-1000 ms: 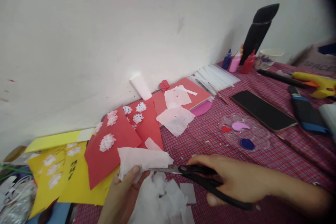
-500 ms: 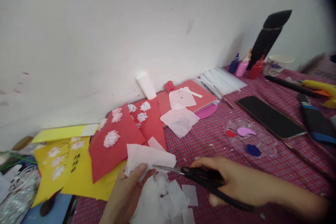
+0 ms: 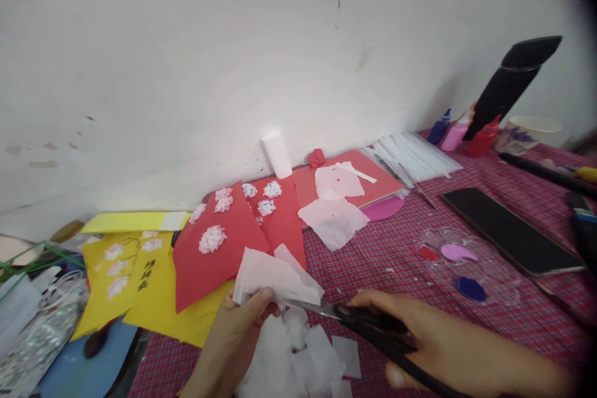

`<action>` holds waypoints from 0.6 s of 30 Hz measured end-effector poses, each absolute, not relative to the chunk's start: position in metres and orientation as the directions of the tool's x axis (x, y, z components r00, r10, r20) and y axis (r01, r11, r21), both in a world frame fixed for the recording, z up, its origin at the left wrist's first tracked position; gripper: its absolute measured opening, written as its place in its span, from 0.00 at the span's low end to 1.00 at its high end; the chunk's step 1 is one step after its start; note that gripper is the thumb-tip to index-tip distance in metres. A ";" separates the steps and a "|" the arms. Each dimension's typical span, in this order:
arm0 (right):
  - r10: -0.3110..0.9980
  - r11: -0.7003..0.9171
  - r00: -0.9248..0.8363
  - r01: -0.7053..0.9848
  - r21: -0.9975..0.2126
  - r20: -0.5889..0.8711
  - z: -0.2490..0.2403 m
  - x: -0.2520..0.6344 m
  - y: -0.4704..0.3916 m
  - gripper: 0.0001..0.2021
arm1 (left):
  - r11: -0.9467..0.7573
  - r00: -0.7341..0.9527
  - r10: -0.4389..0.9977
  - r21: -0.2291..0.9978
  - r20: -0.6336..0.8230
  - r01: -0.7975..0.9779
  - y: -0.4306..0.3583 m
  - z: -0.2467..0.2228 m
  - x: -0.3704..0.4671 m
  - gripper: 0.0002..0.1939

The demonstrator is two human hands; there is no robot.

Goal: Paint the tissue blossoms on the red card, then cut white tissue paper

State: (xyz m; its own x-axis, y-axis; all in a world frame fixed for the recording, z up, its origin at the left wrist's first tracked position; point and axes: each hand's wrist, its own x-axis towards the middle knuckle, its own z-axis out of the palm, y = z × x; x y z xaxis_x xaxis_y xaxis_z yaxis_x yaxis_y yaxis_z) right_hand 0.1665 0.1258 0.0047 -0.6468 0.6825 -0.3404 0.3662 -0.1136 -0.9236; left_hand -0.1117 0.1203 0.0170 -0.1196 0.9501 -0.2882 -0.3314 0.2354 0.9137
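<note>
My left hand (image 3: 237, 329) pinches a piece of thin white tissue paper (image 3: 275, 273) between thumb and fingers. Black-handled scissors (image 3: 364, 323) are gripped in my right hand (image 3: 420, 329), fingers wrapped round the handles. Their metal blades point left and lie at the lower edge of the tissue paper, close to my left fingertips. Just under the blades is a pile of cut white tissue squares (image 3: 303, 354) on the checked tablecloth. Behind the held paper lie red cards (image 3: 242, 214) bearing fluffy pink-and-white paper flowers (image 3: 212, 239).
Yellow cards (image 3: 158, 308) with pale flowers lie left. A clear palette (image 3: 433, 270) with red, pink and blue paint and a black phone (image 3: 508, 230) are on the right. Paint bottles (image 3: 454, 135) stand by the wall, near white strips (image 3: 420, 155). Loose tissue pieces (image 3: 333, 224) rest centrally.
The view has swung slightly left, so most things appear further right. The scissors remain at the tissue paper, whose right end now droops lower.
</note>
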 end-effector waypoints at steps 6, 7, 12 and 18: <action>0.671 -0.107 -0.659 0.369 -0.923 -0.341 0.012 0.162 0.126 0.26 | 0.280 -0.109 0.942 0.924 -0.317 -0.261 0.117 0.012 -0.107 0.10; 0.672 -0.106 -0.659 0.365 -0.925 -0.337 0.011 0.162 0.126 0.25 | 0.288 -0.106 0.941 0.924 -0.322 -0.250 0.116 0.011 -0.105 0.09; 0.672 -0.114 -0.657 0.364 -0.925 -0.341 0.005 0.161 0.126 0.25 | 0.307 -0.101 0.938 0.930 -0.332 -0.203 0.114 0.007 -0.099 0.05; 0.674 -0.123 -0.662 0.337 -0.933 -0.328 0.006 0.159 0.126 0.24 | 0.296 -0.058 0.947 0.927 -0.317 -0.231 0.112 0.004 -0.094 0.07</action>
State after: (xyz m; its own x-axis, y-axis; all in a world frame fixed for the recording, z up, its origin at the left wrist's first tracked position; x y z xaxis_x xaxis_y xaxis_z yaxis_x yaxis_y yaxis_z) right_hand 0.1587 0.1258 0.0056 -0.6620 0.6739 -0.3281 0.3371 -0.1232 -0.9334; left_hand -0.0942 0.1122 0.0041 -0.0580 0.9467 -0.3170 -0.2307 0.2962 0.9269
